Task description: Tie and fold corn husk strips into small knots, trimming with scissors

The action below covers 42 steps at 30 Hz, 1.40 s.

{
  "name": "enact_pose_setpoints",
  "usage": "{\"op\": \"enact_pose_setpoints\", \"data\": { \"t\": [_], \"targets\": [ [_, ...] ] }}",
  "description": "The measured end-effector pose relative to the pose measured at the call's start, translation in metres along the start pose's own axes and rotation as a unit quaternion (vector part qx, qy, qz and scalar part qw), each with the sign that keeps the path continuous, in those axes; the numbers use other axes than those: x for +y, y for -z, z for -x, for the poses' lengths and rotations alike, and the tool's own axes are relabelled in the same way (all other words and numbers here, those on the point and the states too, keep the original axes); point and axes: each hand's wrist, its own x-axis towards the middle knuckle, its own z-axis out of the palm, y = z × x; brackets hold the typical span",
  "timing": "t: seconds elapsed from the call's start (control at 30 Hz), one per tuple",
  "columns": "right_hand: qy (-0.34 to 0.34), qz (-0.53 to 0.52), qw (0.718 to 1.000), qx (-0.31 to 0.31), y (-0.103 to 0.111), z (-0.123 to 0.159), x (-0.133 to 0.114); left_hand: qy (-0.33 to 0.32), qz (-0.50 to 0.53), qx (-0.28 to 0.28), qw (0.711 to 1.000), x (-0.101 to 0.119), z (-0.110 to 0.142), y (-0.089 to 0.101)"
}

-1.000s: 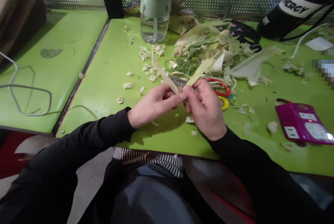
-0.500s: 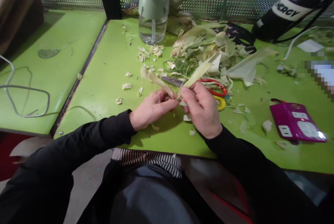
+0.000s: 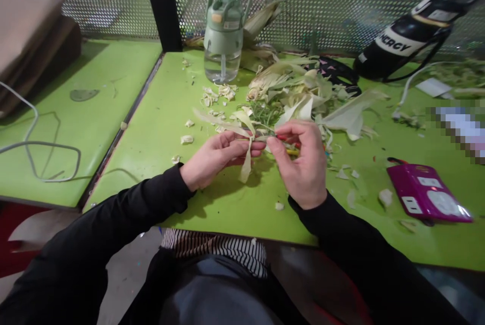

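Note:
My left hand [image 3: 214, 158] pinches a pale corn husk strip [image 3: 247, 162] between thumb and fingers. A knot-like crossing sits in the strip at my fingertips, one end hanging down and another reaching up to the left. My right hand [image 3: 305, 168] is closed with thumb and forefinger on the strip's right end. Behind the right hand lie scissors with red and yellow handles [image 3: 292, 152], mostly hidden. Just beyond the hands is a heap of corn husks [image 3: 303, 90] with green shreds [image 3: 267, 111] and small husk scraps [image 3: 187, 139].
A green-lidded water bottle [image 3: 223, 44] stands at the back by a perforated metal screen [image 3: 303, 16]. A black bottle [image 3: 397, 42] leans at back right. A purple power strip [image 3: 428, 188] and a white cable lie on the right; a grey cable [image 3: 45, 145] lies left.
The husk strip's ends, both pointing up before, now spread left, right and down around the crossing. My right hand has moved slightly away from the left. The view has tilted up a little.

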Motion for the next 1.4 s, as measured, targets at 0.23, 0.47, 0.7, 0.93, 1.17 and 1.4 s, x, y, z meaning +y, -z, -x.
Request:
{"op": "enact_pose_setpoints", "data": {
  "t": [0.23, 0.47, 0.7, 0.93, 1.17, 1.4],
  "targets": [
    [0.085, 0.070, 0.988, -0.110, -0.005, 0.010, -0.007, -0.034, -0.011, 0.013, 0.999, -0.005, -0.004, -0.001],
    [0.036, 0.052, 0.995, -0.082, -0.004, 0.010, -0.012, -0.033, -0.156, 0.030, 0.987, -0.005, -0.006, 0.003],
    [0.046, 0.102, 0.988, -0.104, -0.003, 0.013, -0.010, -0.096, -0.297, 0.025, 0.950, -0.007, -0.005, 0.006],
    [0.072, 0.070, 0.990, -0.095, 0.002, 0.009, -0.015, -0.230, -0.471, 0.027, 0.851, -0.003, 0.001, 0.007],
    [0.115, 0.074, 0.989, -0.054, 0.006, 0.009, -0.022, -0.297, -0.535, 0.008, 0.791, -0.005, 0.004, 0.008],
    [0.194, 0.111, 0.973, -0.051, 0.005, 0.011, -0.021, -0.294, -0.401, -0.013, 0.868, -0.005, 0.003, 0.006]
  ]
}}
